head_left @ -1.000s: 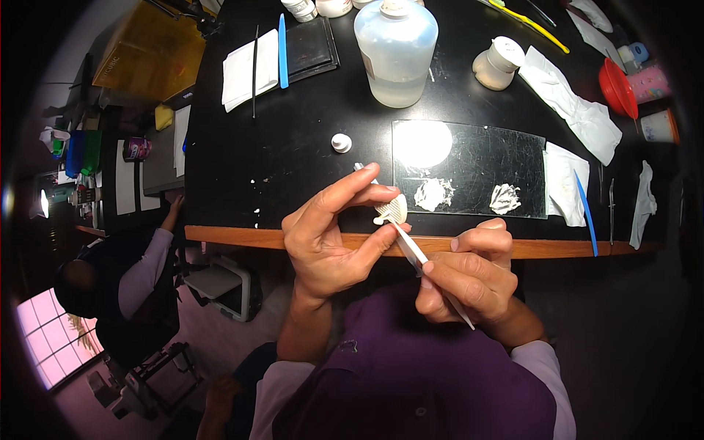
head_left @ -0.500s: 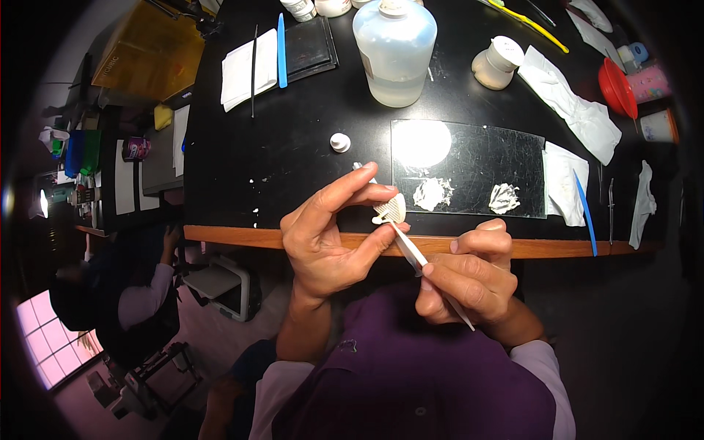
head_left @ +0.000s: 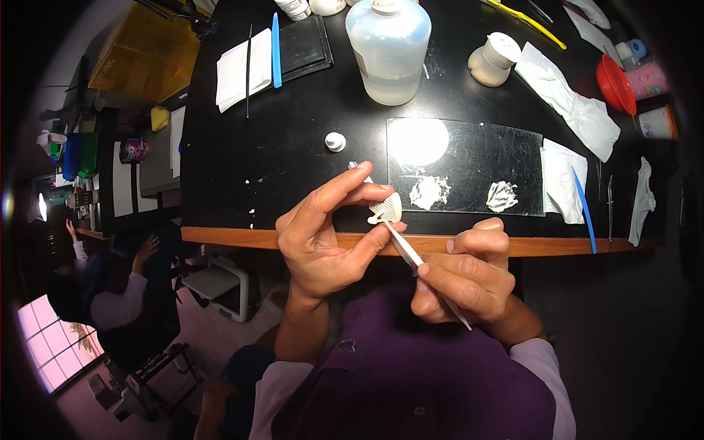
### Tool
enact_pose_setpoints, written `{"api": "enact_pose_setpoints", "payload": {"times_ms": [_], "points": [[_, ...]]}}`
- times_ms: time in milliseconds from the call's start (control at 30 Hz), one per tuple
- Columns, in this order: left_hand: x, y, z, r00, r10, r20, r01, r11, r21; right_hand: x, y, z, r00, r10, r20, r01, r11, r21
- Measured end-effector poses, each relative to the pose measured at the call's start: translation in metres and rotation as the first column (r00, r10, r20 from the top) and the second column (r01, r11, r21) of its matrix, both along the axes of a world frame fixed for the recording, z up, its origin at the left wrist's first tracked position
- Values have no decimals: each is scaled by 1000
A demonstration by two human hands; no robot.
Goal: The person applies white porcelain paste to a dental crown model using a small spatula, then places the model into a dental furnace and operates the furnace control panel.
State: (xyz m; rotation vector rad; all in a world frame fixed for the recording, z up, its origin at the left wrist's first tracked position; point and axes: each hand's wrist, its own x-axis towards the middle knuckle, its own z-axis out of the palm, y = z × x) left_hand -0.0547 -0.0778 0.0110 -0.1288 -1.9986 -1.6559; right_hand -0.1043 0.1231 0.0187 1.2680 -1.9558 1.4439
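Note:
My left hand [head_left: 317, 229] pinches a small off-white piece with a grid-like surface [head_left: 387, 210] between thumb and fingertips, above the table's front edge. A thin pale rod [head_left: 359, 173] sticks out past its index finger; whether it belongs to the piece I cannot tell. My right hand [head_left: 469, 277] is closed round a slim white spatula-like tool [head_left: 405, 251]. The tool's tip reaches up to the lower edge of the piece, beside my left thumb. Just beyond lies a glass slab [head_left: 469, 165] with two white paste smears, one left [head_left: 430, 192] and one right [head_left: 502, 196].
A large translucent bottle [head_left: 389, 55] stands behind the slab, with a small white cap-like item [head_left: 335, 141] nearer. Farther right are a cream jar [head_left: 493, 60], crumpled paper [head_left: 568, 103] and a blue stick [head_left: 584, 209]. Another person [head_left: 121, 293] is at the left.
The view has shifted slightly, so hands and table sit a little further left. My grips are the same. The other person's arms have moved, with one hand now raised.

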Motion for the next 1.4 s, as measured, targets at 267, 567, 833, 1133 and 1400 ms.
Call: {"api": "enact_pose_setpoints", "payload": {"times_ms": [267,567,833,1133,1400], "points": [[-1,1,0,1000,0,-13,0,1000,4,1,0,-1,1000,-5,-2,5,1000,-9],[2,-3,0,1000,-19,12,20,996,-89,1,0,0,1000,-1,-11,1,1000,-8],[2,-3,-2,1000,-22,17,23,997,-76,1,1,-2,1000,-8,-4,8,1000,-8],[2,-4,2,998,-7,66,13,997,-79,1,0,-3,1000,-29,5,29,999,-37],[1,-3,4,997,3,76,4,995,-99,1,3,-3,1000,-14,-2,14,999,-31]]}}
